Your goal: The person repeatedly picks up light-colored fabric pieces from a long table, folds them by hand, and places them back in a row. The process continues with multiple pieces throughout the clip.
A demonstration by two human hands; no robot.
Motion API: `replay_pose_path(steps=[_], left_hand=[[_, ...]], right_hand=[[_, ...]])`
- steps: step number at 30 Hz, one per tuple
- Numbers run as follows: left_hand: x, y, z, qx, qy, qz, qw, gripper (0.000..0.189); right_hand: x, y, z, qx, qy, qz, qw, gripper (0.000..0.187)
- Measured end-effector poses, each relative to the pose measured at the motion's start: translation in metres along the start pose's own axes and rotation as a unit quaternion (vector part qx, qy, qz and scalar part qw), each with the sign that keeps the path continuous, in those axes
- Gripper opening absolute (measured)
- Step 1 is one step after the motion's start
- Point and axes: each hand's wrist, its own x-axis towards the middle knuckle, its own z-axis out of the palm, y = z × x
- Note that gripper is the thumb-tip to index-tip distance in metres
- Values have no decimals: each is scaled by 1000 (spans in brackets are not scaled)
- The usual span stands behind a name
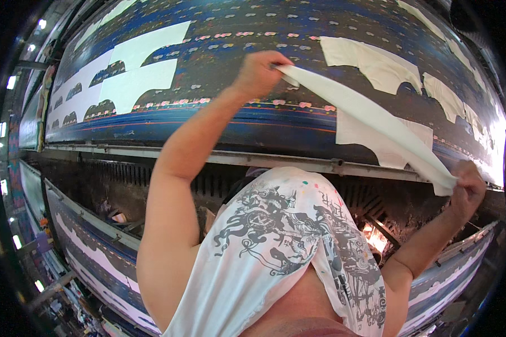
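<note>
A white cut fabric piece point(362, 107) is stretched slantwise between my two hands, its body drawn into a narrow band. My left hand point(262, 70) pinches one end above the long dark printing table point(236, 135). At the near right, my right hand point(469, 183) grips the other end, close to the table's metal edge rail point(253, 159). Below the held cloth, another white fabric piece point(356, 128) lies on the table, partly hidden by it. Farther back on the right lies a cream fabric piece point(373, 65) with wrinkles.
White fabric panels point(145, 78) with curved cutouts lie flat in rows at the left. Small coloured printed marks point(278, 102) run along the table. Behind me stands a second table point(97, 248) bearing more white pieces. A dark aisle floor point(118, 189) with slats lies between the tables.
</note>
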Motion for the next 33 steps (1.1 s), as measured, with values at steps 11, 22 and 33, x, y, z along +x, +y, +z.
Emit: replay_pose_path(steps=[11,22,33], left_hand=[[-153,-18,-260,2,106,-254,961,15],[-154,-137,-268,112,132,-320,932,24],[-106,-200,-260,332,107,-157,924,24]], right_hand=[[67,34,206,46,-128,237,962,23],[113,120,284,173,-51,317,931,15],[119,193,329,253,35,334,908,36]])
